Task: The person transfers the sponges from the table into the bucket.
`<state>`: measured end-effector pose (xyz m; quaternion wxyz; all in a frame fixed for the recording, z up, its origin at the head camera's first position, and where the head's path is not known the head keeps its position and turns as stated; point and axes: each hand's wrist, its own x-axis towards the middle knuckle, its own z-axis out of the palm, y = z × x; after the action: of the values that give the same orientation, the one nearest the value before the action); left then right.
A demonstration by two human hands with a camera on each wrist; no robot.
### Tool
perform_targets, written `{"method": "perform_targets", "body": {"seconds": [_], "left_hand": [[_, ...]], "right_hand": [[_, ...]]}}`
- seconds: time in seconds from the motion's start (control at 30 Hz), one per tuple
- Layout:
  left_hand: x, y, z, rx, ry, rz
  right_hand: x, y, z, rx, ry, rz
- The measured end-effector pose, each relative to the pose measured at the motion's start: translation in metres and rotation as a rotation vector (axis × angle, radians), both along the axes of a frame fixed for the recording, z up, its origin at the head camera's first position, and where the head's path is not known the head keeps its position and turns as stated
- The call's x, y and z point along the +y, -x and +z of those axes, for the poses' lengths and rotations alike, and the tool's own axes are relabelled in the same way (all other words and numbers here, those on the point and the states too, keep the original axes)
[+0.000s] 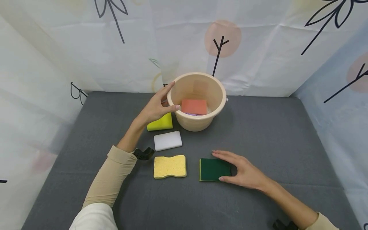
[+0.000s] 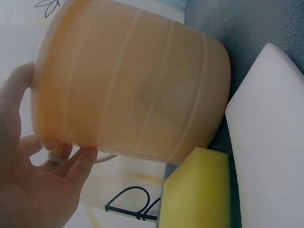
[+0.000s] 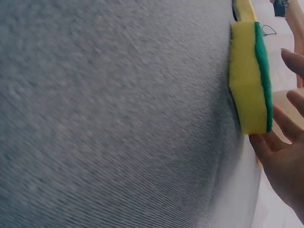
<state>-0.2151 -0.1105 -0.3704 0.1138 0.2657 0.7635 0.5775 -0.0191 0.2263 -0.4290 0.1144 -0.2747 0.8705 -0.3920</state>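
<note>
Two hands in the head view: the left hand (image 1: 156, 107) grips a bucket's rim (image 1: 194, 118), a red sponge (image 1: 194, 105) inside; the right hand (image 1: 245, 172), finger and thumb apart, spans a green sponge (image 1: 214, 170) on the table (image 1: 276, 137). Left wrist: fingers against the bucket's outer wall. Right wrist: fingers spread beside the green sponge; contact cannot be told.
</note>
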Motion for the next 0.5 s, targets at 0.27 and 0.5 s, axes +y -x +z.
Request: {"method": "perform_targets", "body": {"seconds": [0.27, 0.5], "left_hand": [[0.001, -0.003, 0.006, -0.023, 0.007, 0.001], [0.001, -0.002, 0.002, -0.012, 0.007, 0.012]], "right_hand": [[-0.007, -0.005, -0.007, 0.023, -0.094, 0.037], [-0.011, -0.005, -0.013, 0.166, -0.144, 0.072]]}}
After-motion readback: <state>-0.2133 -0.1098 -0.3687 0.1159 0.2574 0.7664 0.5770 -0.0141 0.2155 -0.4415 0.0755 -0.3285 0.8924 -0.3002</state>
